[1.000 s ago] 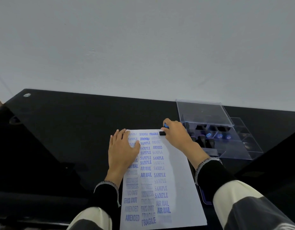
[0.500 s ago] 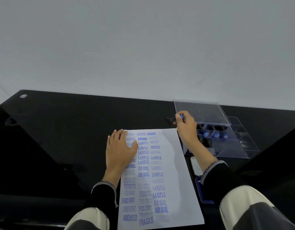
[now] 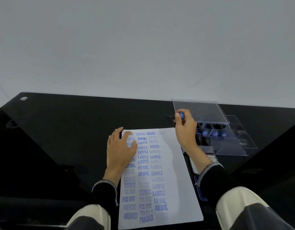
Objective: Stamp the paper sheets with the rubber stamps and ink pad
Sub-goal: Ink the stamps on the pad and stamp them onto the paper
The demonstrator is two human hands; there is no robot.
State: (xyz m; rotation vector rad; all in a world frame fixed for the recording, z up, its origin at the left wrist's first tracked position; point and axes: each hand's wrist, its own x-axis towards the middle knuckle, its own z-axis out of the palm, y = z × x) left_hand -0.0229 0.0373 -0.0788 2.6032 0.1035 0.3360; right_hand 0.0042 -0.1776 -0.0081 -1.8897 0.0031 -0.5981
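Your left hand (image 3: 121, 147) lies flat on the upper left part of the paper sheet (image 3: 176, 180), fingers straight and slightly spread, covering some of the left column of blue prints. Keep that weight on it, so the sheet cannot slide on the glossy black table (image 3: 60, 130) when the next press lands.

The sheet lies in front of you, running from the table's near edge up toward the middle. Three columns of words fill its left and centre; the right strip is bare. Aim the next impressions there, and lower the stamp straight down, not rocking it, since several existing prints look faint or doubled.

Your right hand (image 3: 185, 127) hovers just past the sheet's top right corner, thumb and fingertips pinching a rubber stamp (image 3: 174, 116) with a dark body and blue cap, held sideways above the table. It appears to be on its way toward the clear stamp case (image 3: 226, 138) at the right, where other blue-capped stamps sit in compartments under the raised lid. If you are swapping it, seat it fully in a free slot. If you are re-inking, the ink pad (image 3: 192, 165) seems to be the tray partly hidden under your right wrist; I cannot tell for certain.
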